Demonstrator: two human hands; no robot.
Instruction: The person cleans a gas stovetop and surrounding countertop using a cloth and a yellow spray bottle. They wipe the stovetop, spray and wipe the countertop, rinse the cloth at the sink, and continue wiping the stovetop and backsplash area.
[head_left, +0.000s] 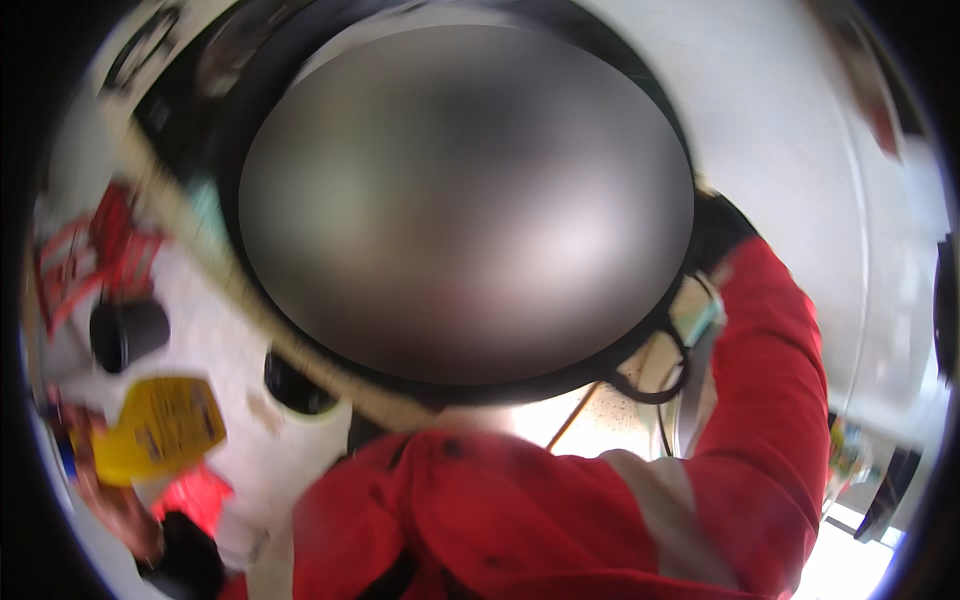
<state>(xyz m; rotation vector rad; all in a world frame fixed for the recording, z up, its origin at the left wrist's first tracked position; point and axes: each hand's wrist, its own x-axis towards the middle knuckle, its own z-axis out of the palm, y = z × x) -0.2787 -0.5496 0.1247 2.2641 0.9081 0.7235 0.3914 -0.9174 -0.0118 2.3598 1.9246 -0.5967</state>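
Note:
At the lower left, my left hand (101, 472) is closed around a yellow plastic bottle (166, 427) at its narrower end, near a blue part. Its broad face bears writing and points toward the middle of the view. A large round thing with a dark rim (480, 394) fills the centre; its middle is blurred, so I cannot tell what it is. My right arm, in a red sleeve (772, 360) with a black cuff, reaches up to this rim's right side. The right hand itself is out of view behind it. A red garment with pale bands covers my torso.
On the left, two black containers (131, 334) and a red-and-white package (86, 259) are on a whitish surface (217, 330). A beige edge (202, 240) crosses diagonally. A bright red item (199, 495) lies below the bottle. Blurred items (847, 454) stand at the lower right.

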